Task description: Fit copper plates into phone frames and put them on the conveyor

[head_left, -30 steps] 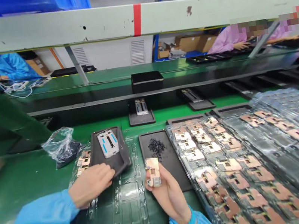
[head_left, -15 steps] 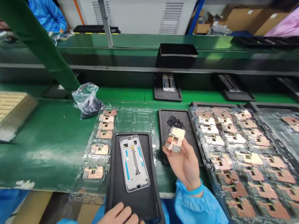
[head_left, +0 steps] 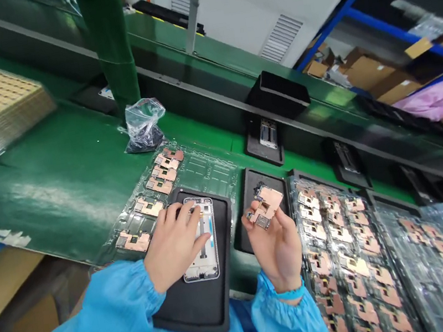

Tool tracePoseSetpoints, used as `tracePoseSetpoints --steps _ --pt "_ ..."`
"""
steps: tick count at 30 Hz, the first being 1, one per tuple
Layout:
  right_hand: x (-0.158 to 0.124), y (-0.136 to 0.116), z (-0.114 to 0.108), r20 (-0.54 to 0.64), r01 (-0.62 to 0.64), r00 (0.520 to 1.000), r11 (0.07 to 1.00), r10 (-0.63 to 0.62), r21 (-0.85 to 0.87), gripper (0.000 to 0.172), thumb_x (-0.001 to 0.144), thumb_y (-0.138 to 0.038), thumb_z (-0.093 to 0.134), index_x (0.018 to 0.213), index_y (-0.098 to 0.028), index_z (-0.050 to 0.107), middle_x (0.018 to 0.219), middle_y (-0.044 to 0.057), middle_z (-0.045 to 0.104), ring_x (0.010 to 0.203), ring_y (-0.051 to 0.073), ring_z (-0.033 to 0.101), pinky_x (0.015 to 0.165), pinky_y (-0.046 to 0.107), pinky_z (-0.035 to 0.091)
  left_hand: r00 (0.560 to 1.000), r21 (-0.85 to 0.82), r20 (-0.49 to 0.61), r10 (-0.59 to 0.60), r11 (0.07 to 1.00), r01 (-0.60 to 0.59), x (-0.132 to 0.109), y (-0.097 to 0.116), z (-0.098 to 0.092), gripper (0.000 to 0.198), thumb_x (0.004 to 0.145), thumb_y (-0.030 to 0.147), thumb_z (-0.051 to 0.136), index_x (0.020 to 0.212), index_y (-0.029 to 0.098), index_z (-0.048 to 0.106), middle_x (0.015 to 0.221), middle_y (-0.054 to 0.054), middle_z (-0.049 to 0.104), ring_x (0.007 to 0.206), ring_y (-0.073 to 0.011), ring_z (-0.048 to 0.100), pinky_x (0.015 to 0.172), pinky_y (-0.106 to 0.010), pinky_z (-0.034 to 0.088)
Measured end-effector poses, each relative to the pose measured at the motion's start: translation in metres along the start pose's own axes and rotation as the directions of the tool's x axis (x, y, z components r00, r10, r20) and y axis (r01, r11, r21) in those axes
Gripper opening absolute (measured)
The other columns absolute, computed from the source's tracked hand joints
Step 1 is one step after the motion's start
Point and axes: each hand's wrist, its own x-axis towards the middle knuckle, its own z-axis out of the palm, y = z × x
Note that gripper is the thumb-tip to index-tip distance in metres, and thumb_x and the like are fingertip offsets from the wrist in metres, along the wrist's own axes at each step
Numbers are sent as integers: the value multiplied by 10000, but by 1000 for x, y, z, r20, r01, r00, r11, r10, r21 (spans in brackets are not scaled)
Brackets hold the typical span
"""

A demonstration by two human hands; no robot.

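Clock positions read from the phone frame, twelve being far.
Item: black tray, nearest, against the blue-clad lap.
Item: phone frame, lying in it; pale metal with a white rim, dark central strip, blue strip showing at its right side.
Item: left hand, spread over the frame's upper-left part, thumb well apart from the fingers, grasping nothing visible; contact cannot be told.
Item: circuit board, between two and three o'clock; copper-pink, squarish cut-out, silvery perforated piece at its near edge, held tilted above the second tray.
Item: right hand, palm up, pinching the board between thumb and fingers.
Item: clear tray, ten to twelve o'clock, boards along its left side.
Item: board-filled tray, three to four o'clock.
Item: plastic bag, eleven o'clock, dark contents.
Item: black box, between one and two o'clock, far side.
Changed since half a second ago: left hand, formerly at the tray's near end, now covers part of the frame; right hand retains the board.
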Motion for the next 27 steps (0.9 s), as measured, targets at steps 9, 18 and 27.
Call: tracePoseSetpoints --steps 9,18,27 --pt "19 14 17 123 119 988 975 -97 -187 219 979 -376 638 1144 -248 703 1065 56 690 931 205 648 752 309 523 994 -175 -32 103 979 -107 -16 6 -5 314 1024 281 521 1296 156 615 1409 -121 578 1306 -369 472 1060 -596 404" --pt "39 45 25 807 810 586 17 -77 -587 316 1017 -125 553 1302 -241 624 1185 86 713 1124 280 596 991 484 485 950 -238 -201 240 928 -285 -57 10 1 561 983 43 510 1506 245 487 1369 -64 640 1275 -278 582 1224 -612 258" --pt "37 47 28 794 810 583 -199 174 -551 320 1039 -103 483 1332 -174 591 1241 135 683 1143 311 574 951 500 481 958 -316 -221 183 916 -247 -52 5 4 488 1024 183 543 1500 282 504 1381 -56 644 1247 -263 622 1172 -599 415"
